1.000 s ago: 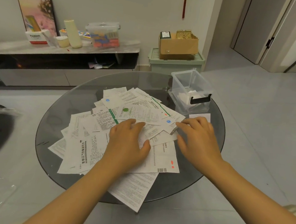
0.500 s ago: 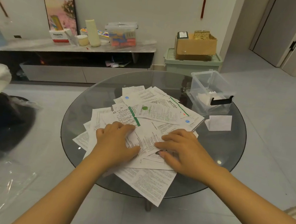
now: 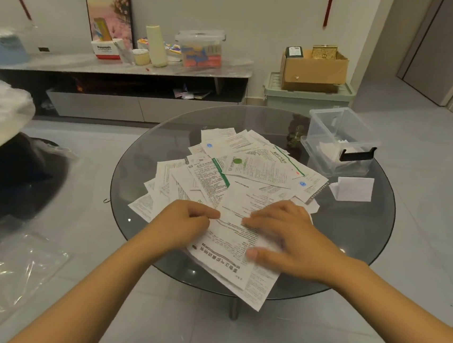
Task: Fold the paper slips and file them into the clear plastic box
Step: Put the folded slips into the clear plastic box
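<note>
Centrally, the round dark glass table [image 3: 148, 164] carries a spread heap of white printed paper slips [image 3: 246, 178], with the clear rectangular plastic box [image 3: 334, 132] at its far right edge and a folded white slip [image 3: 353, 188] just beside that box. At the near edge, the right hand [image 3: 287, 241] lies flat with straight fingers on one printed slip [image 3: 226, 251], while the left hand [image 3: 184, 225] pinches that slip's left edge with curled fingers.

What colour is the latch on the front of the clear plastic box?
Black. The latch on the clear plastic box shows best in the head view.
</note>
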Available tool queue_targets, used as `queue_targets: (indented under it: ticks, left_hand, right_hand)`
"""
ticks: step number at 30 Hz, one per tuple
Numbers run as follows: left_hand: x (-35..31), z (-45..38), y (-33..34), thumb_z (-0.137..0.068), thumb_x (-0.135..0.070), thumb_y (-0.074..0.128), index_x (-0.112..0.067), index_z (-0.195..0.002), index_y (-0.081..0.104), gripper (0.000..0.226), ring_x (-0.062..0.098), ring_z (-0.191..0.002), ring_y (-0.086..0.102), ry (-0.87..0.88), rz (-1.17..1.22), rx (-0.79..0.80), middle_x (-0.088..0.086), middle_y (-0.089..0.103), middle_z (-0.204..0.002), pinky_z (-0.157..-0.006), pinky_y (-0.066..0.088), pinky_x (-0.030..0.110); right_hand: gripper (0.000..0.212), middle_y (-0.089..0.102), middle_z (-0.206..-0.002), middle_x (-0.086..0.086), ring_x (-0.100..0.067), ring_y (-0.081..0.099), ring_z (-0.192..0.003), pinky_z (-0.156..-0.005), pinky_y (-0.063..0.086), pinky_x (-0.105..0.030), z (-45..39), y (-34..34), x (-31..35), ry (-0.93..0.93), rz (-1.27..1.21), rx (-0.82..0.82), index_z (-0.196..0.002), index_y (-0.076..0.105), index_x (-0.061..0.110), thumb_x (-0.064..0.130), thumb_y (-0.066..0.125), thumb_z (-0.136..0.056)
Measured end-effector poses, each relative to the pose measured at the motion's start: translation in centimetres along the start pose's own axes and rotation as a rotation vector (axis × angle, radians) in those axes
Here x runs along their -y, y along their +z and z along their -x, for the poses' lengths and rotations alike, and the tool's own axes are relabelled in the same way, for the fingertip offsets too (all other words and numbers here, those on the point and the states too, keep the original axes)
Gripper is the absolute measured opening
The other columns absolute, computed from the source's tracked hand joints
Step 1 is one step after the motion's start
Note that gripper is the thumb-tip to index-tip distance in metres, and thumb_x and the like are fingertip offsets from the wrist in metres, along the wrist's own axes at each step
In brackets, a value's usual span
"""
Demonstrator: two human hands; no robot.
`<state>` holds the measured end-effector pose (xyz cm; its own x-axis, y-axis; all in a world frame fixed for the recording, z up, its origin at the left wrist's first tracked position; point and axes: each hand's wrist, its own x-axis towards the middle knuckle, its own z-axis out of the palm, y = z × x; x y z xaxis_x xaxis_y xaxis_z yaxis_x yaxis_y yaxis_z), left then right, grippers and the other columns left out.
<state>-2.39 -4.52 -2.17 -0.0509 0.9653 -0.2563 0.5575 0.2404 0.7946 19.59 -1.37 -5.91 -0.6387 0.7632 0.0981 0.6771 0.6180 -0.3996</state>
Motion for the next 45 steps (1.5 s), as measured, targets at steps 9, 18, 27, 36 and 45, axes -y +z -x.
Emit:
queue_targets:
  ticks: [9, 18, 27, 36, 45]
  left_hand:
    - [1.2, 0.4, -0.7, -0.059, -0.003, 0.049, -0.004, -0.11, 0.067, 0.054, 0.021, -0.112, 0.058, -0.151, 0.363, 0.163, 0.004, 0.062, -0.121, -0.1, 0.047, 0.033]
    - [1.3, 1.1, -1.3, -0.065, -0.006, 0.048, -0.024, -0.104, 0.067, 0.048, 0.012, -0.101, 0.057, -0.004, 0.162, 0.282, -0.007, 0.061, -0.116, -0.073, 0.047, 0.016]
    - [1.2, 0.4, 0.7, -0.088, -0.028, 0.062, -0.013, -0.076, 0.065, 0.019, -0.008, -0.063, 0.055, 0.185, -0.116, 0.014, -0.011, 0.063, -0.076, -0.055, 0.041, 0.007]
    - [2.4, -0.7, 3.1, -0.078, -0.037, 0.072, -0.027, -0.133, 0.036, 0.066, 0.01, -0.107, 0.045, 0.257, -0.336, -0.28, -0.008, 0.037, -0.121, -0.085, 0.043, 0.024]
    - [3.3, -1.0, 3.5, -0.077, -0.067, 0.032, -0.025, -0.121, 0.061, 0.067, 0.009, -0.12, 0.042, 0.589, -0.619, -0.159, -0.01, 0.054, -0.126, -0.092, 0.012, 0.019]
  right_hand:
    - [0.064, 0.026, -0.144, 0.021, 0.007, 0.009, -0.132, -0.105, 0.003, -0.007, 1.9, -0.2, 2.0, -0.046, -0.124, 0.1, -0.125, 0.035, 0.06, 0.069, 0.063, -0.068]
    - [0.013, 0.071, -0.085, 0.004, -0.011, 0.059, -0.082, -0.073, 0.049, -0.031, 1.2, -0.2, 1.8, 0.114, -0.339, -0.146, -0.084, 0.073, 0.026, 0.031, 0.061, -0.088]
    - [0.011, 0.065, -0.074, 0.0, -0.014, 0.06, -0.073, -0.065, 0.044, -0.017, 0.0, 0.4, 1.3, 0.35, -0.385, -0.323, -0.088, 0.063, 0.016, 0.026, 0.063, -0.086]
    - [0.079, 0.049, -0.086, 0.013, -0.009, 0.036, -0.095, -0.087, 0.019, -0.024, -0.7, 1.1, 1.2, 0.403, -0.197, -0.262, -0.139, 0.023, 0.041, 0.04, 0.071, -0.077]
    - [0.046, 0.04, -0.092, 0.016, -0.005, 0.024, -0.101, -0.086, 0.015, -0.02, 0.1, 0.2, 0.7, 0.228, -0.069, -0.081, -0.128, 0.049, 0.04, 0.043, 0.062, -0.083]
